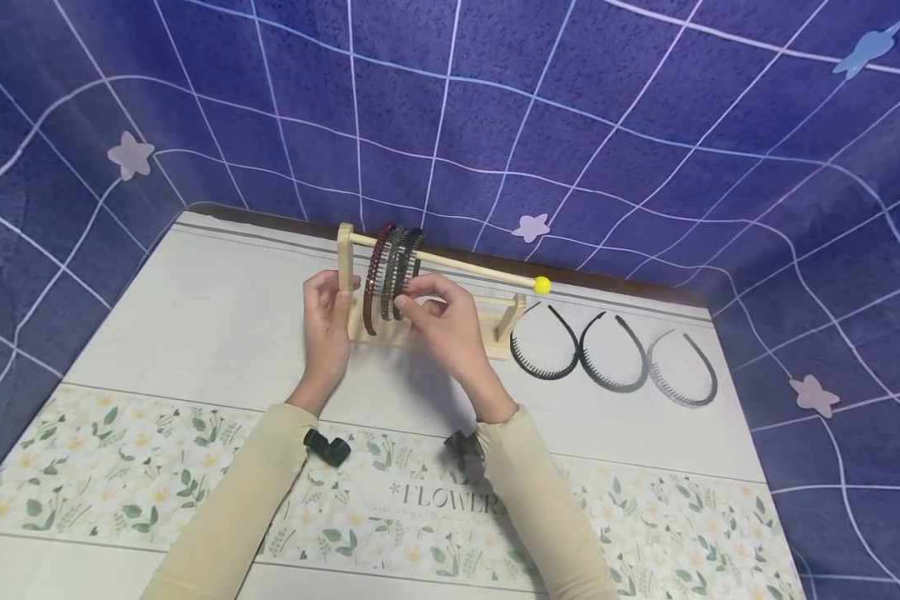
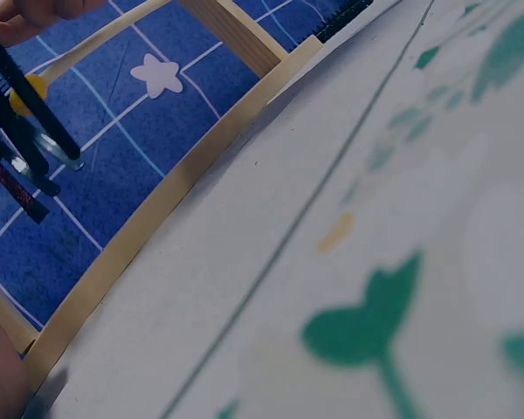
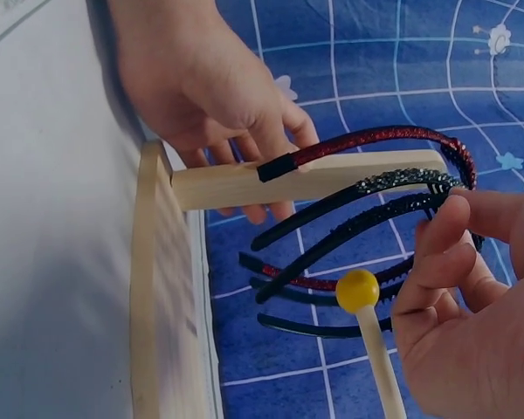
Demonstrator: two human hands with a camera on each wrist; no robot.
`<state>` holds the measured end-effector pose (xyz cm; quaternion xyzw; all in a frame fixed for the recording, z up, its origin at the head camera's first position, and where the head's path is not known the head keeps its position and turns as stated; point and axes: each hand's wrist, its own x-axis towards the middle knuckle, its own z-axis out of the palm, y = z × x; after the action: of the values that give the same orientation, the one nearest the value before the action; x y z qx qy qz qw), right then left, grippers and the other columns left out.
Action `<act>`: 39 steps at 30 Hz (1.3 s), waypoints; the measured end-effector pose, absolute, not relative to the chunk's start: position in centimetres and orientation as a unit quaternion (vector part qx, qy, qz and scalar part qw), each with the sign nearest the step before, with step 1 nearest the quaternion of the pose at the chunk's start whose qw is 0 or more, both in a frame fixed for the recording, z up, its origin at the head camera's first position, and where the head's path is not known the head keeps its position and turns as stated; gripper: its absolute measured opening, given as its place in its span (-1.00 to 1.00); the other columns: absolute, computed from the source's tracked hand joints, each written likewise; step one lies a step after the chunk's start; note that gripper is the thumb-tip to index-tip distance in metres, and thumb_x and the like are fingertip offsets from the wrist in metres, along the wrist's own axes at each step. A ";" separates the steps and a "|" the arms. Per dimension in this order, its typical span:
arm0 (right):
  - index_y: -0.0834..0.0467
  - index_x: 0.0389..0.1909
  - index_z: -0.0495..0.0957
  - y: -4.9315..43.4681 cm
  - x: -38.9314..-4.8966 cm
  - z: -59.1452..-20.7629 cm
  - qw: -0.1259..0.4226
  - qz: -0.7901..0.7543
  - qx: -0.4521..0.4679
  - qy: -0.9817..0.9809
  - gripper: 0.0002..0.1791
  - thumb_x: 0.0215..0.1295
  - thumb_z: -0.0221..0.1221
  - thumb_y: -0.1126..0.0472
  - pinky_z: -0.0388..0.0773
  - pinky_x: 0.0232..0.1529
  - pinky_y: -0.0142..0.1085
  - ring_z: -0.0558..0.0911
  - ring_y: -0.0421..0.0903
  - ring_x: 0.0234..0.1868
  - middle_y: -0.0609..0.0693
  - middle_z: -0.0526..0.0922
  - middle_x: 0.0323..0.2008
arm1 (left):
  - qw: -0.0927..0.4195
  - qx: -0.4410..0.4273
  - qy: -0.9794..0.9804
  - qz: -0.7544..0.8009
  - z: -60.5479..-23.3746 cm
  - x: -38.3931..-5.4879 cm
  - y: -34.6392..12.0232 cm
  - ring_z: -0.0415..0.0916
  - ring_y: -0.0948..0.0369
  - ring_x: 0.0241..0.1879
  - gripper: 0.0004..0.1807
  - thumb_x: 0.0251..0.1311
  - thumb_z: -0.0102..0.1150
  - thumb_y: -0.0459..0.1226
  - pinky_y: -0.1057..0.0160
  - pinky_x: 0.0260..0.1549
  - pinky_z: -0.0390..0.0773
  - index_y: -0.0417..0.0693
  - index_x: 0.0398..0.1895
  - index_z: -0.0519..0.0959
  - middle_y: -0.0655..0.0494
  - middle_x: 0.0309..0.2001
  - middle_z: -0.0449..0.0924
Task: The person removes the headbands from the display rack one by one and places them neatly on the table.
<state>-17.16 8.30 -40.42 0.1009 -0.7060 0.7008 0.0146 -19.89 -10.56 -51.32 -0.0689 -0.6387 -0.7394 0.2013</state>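
Note:
A wooden headband stand (image 1: 342, 262) has a rod tipped with a yellow ball (image 1: 542, 285). Near the rod's left end hang a dark red headband (image 1: 376, 279) and dark headbands, including a glittery black one (image 3: 375, 209). My left hand (image 1: 326, 325) holds the left post, thumb on one side and fingers on the other. With thumb and fingers, my right hand (image 1: 450, 325) pinches the rightmost black headband at its upper curve. In the left wrist view, the ends of the headbands (image 2: 26, 131) hang freely.
To the right of the stand, a black headband (image 1: 543, 373), a second black headband (image 1: 613, 383) and a grey headband (image 1: 682, 398) lie in a row on the white table (image 1: 195, 308). A blue grid-patterned cloth (image 1: 405, 108) rises behind the table.

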 end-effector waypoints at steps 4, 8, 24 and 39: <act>0.40 -0.05 0.68 8.8 -17.2 -40.4 0.011 0.698 0.097 -0.709 -0.87 0.45 0.34 0.48 0.60 -0.46 -0.40 0.55 -0.28 -0.56 0.09 0.73 -0.05 | 0.202 -0.069 -0.641 -0.737 -51.3 -19.9 -10.5 0.56 0.11 0.37 -0.69 0.77 -0.05 -0.31 0.08 0.49 0.45 -0.08 0.43 0.32 -0.36 0.31 0.59; 0.42 -0.03 0.65 9.3 -17.1 -40.4 0.008 0.697 0.092 -0.711 -0.87 0.47 0.32 0.48 0.59 -0.48 -0.45 0.58 -0.25 -0.55 0.14 0.73 -0.01 | 0.205 -0.069 -0.641 -0.737 -51.3 -20.0 -10.5 0.55 0.01 0.38 -0.69 0.77 -0.07 -0.33 0.11 0.48 0.46 -0.13 0.43 0.32 -0.38 0.30 0.59; 0.38 -0.02 0.58 10.7 -16.7 -39.3 0.027 0.714 0.098 -0.692 -0.90 0.54 0.21 0.51 0.36 -0.66 -0.45 0.58 -0.23 -0.61 0.20 0.72 -0.20 | 0.207 -0.071 -0.653 -0.725 -51.1 -19.7 -10.6 0.58 0.19 0.35 -0.65 0.76 -0.04 -0.30 0.15 0.49 0.47 -0.11 0.46 0.30 -0.27 0.31 0.61; 0.34 -0.03 0.55 11.7 -16.4 -38.6 0.046 0.722 0.097 -0.683 -0.92 0.58 0.16 0.52 0.35 -0.64 -0.46 0.56 -0.19 -0.61 -0.07 0.69 -0.22 | 0.208 -0.065 -0.656 -0.723 -51.1 -19.8 -10.6 0.58 0.11 0.37 -0.68 0.76 -0.06 -0.30 0.17 0.44 0.50 -0.09 0.43 0.32 -0.31 0.32 0.61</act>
<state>-16.40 11.72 -38.60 0.0970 -0.6831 0.7224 0.0458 -19.84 -10.61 -51.15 -0.0652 -0.6556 -0.7230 0.2079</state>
